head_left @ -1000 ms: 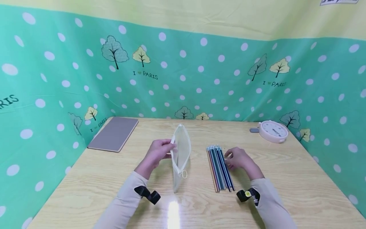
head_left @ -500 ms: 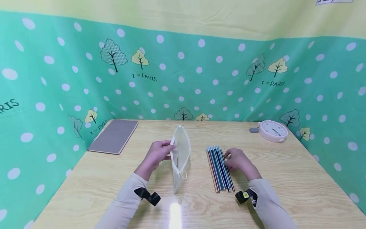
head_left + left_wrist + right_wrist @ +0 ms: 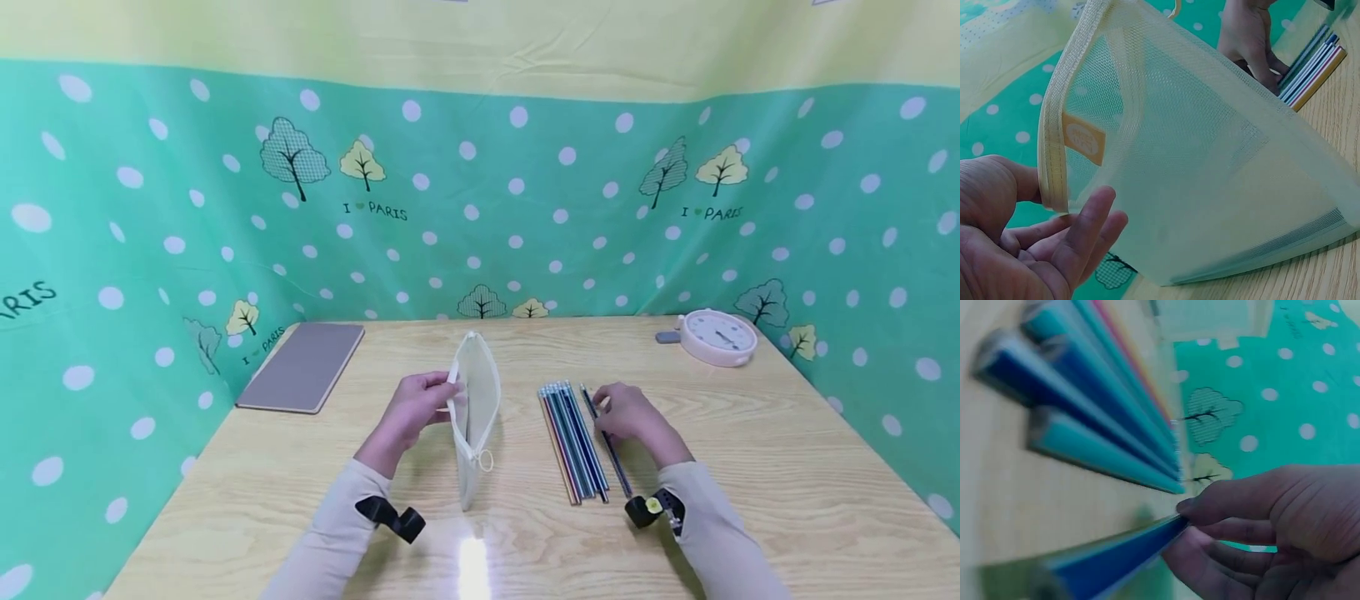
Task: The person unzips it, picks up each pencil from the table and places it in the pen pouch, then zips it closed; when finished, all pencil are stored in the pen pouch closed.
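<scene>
My left hand [image 3: 411, 410] pinches one side of a pale mesh zipper pouch [image 3: 480, 392] between thumb and fingers. The pouch stands on edge with its zipper undone and its mouth facing up; a small ring hangs from the zipper. The mesh, with an orange label [image 3: 1085, 139] inside, fills the left wrist view. My right hand [image 3: 628, 414] pinches a dark blue pencil [image 3: 617, 461] between thumb and fingertips. That pencil lies at a slant, a small gap to the right of a row of several pencils [image 3: 572, 442]. In the right wrist view the pinched pencil [image 3: 1122, 556] is close below the others.
A grey notebook [image 3: 302, 368] lies at the back left of the wooden table [image 3: 300, 517]. A round pink clock [image 3: 717, 337] is at the back right. A green dotted cloth [image 3: 480, 208] hangs behind and at both sides.
My right hand has drawn one dark blue pencil off the right side of the row. The left hand keeps its hold on the pouch. The head view has tilted slightly.
</scene>
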`<state>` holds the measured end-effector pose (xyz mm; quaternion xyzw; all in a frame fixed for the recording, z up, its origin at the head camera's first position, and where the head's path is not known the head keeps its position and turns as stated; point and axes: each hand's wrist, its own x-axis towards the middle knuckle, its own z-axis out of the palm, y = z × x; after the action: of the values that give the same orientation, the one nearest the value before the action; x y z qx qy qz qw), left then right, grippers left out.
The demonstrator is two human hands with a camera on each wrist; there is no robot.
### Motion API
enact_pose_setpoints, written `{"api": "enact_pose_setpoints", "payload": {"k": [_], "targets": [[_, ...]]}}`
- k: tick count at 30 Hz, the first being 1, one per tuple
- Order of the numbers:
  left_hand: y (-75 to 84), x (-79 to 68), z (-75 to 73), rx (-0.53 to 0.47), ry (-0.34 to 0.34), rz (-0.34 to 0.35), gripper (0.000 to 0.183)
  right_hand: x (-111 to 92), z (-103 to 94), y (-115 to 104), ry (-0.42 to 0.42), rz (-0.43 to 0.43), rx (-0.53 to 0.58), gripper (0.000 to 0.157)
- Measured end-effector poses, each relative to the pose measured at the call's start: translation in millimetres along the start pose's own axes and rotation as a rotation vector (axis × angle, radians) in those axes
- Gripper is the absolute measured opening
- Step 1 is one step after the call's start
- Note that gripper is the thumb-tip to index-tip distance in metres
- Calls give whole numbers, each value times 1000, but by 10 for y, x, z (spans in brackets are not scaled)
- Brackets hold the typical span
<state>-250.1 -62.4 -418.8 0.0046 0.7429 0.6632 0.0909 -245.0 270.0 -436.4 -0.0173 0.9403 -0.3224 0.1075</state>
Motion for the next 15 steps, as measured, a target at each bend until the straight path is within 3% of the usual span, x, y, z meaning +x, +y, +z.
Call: {"api": "enact_pose_setpoints", "payload": {"k": [8,15], "targets": [[0,-7,-28,13,-15,15,43,-119,-302,-97,168,-129,143,44],[-17,-6,-12,5,-13,6,42,-222,-339,-264,322,-169,363,43]]}}
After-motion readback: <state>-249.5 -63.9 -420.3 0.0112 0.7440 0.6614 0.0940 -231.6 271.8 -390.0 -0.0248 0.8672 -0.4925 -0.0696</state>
